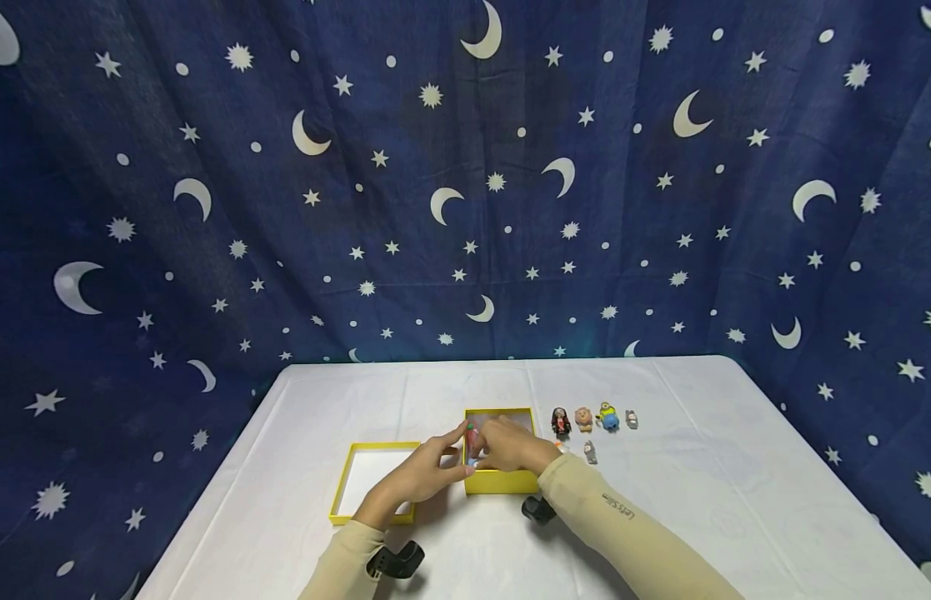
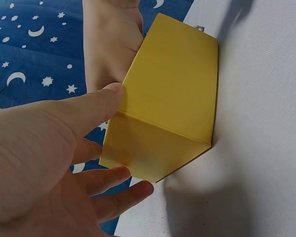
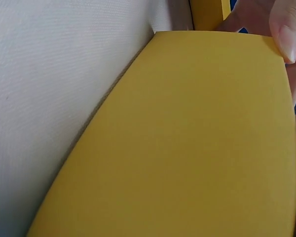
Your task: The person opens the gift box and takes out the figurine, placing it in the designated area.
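Note:
A yellow box [image 1: 503,482] stands uncovered on the white table. My left hand [image 1: 427,471] rests against its left side, thumb at the near corner and the other fingers spread along the wall. In the left wrist view those fingers touch the yellow cardboard lightly and look mostly straight. My right hand [image 1: 510,443] reaches down into the box, its fingertips hidden by the walls. Something pinkish-red [image 1: 473,439] with a bit of green shows beside the right fingers; its kind is unclear. The right wrist view is mostly filled by the box's front wall [image 3: 187,138].
A yellow-rimmed lid [image 1: 367,475] lies to the left, white inside up. Right of the box stand a dark-haired figurine [image 1: 560,422], a tan figurine [image 1: 583,419], a minion figurine [image 1: 608,417] and small grey figurines [image 1: 632,419]. A starry curtain [image 1: 405,208] hangs behind.

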Motion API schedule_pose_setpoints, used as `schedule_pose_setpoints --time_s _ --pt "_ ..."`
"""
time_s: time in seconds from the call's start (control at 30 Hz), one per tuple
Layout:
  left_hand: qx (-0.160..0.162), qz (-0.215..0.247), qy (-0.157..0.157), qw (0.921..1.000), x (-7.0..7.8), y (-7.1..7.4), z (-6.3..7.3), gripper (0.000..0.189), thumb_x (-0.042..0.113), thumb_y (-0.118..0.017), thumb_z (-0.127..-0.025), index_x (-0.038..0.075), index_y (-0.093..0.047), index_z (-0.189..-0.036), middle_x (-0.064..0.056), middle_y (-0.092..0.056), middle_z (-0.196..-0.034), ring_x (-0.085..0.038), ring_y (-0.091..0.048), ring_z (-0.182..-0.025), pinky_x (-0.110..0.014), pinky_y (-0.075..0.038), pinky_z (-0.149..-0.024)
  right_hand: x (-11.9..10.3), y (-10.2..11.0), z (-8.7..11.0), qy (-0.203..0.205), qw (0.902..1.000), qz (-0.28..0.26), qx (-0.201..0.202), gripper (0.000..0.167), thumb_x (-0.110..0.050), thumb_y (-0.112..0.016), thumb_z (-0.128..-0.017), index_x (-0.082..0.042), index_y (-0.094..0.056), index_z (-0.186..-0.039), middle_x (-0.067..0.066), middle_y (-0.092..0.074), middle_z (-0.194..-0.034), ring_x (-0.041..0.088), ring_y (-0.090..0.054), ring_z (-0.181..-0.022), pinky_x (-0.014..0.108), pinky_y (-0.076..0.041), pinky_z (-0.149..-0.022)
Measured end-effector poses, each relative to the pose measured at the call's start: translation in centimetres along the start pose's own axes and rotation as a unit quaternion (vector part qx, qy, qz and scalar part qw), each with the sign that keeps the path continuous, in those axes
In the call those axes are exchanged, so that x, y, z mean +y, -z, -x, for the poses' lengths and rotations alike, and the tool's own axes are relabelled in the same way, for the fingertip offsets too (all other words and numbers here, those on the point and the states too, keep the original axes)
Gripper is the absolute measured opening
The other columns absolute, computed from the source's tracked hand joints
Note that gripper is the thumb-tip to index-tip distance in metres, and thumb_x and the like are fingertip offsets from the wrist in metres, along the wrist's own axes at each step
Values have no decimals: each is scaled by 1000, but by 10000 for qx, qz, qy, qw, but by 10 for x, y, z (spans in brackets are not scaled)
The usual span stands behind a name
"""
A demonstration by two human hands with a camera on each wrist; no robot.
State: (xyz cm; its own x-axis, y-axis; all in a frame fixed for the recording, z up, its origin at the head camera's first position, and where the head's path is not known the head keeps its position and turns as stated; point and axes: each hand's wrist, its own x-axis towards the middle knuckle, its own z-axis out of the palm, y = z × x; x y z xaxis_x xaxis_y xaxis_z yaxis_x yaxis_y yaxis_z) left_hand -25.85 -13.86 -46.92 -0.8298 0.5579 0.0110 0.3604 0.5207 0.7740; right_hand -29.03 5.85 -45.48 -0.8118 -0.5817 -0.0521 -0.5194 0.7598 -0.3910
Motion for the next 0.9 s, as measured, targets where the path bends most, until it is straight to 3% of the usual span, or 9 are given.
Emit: schedule_pose_setpoints --time_s 0.2,0.43,0.6,0.9 --pt "-8 52 10 10000 -1 0 -1 74 25 -62 -102 4 -23 -161 -18 -32 -164 -45 -47 -140 -63 -34 -117 1 -1 -2 -109 9999 -15 -43 9 -21 -83 -84 -15 -82 -91 -3 -78 -101 16 -60 -89 37 -52 -84" --pt "30 -48 87 9999 -2 0 -1 74 27 -62 -102 6 -23 -161 -16 -33 -164 -44 -46 -142 -63 -35 -117 -3 -2 -4 -198 9997 102 32 7 -18 -84 -82 -16 -82 -88 -2 -76 -101 25 -61 -98 52 -47 -98" --pt "27 -54 97 9999 -2 0 -1 74 27 -62 -102 6 -23 -161 -17 -33 -164 -44 -45 -142 -64 -35 -116 -3 -3 -5 -376 9992 69 90 7 -19 -86 -79 -20 -80 -82 -4 -73 -101 25 -57 -99 67 -38 -98" --pt "39 14 70 10000 0 0 0 74 25 -63 -101 6 -23 -161 -18 -33 -164 -48 -42 -143 -66 -32 -117 -1 -3 -5 -324 9994 49 135 16 -16 -87 -79 -19 -72 -74 -6 -67 -84 20 -54 -91 48 -40 -84"
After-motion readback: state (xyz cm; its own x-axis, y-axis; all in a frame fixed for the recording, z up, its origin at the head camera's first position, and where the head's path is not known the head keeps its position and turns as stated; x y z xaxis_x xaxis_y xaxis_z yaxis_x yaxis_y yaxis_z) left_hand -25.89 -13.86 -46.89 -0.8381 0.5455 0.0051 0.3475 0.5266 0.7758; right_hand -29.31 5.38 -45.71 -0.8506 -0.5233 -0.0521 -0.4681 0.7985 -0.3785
